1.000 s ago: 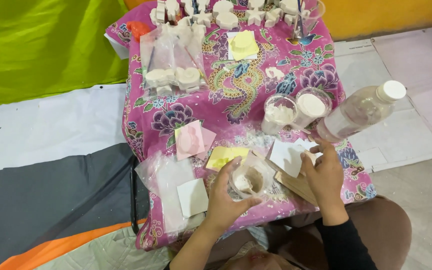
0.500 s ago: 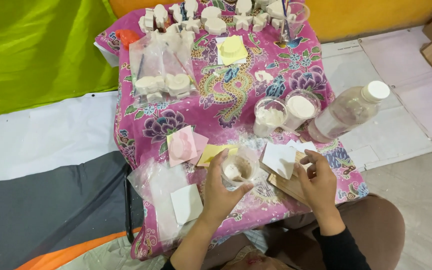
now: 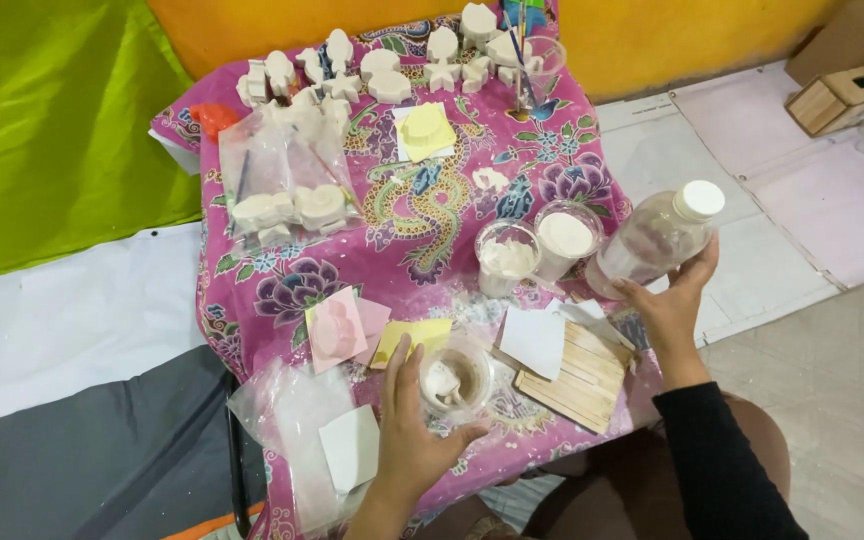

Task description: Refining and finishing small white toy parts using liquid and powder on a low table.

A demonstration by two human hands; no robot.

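Clear plastic cup sits at the near edge of the pink patterned cloth, left hand curled around its near side, fingers on the wall. Contents: brownish-white paste, one pale lump; the rest hard to make out through the plastic. Right hand grips the base of a clear bottle with white cap, tilted, cap pointing up and right; liquid level not readable. Just left of the bottle, two cups of white powder. Stack of wooden sticks partly covered by a white card. Plastic bag blurs the white cast shapes inside. Far moulded pieces cut off at the top edge
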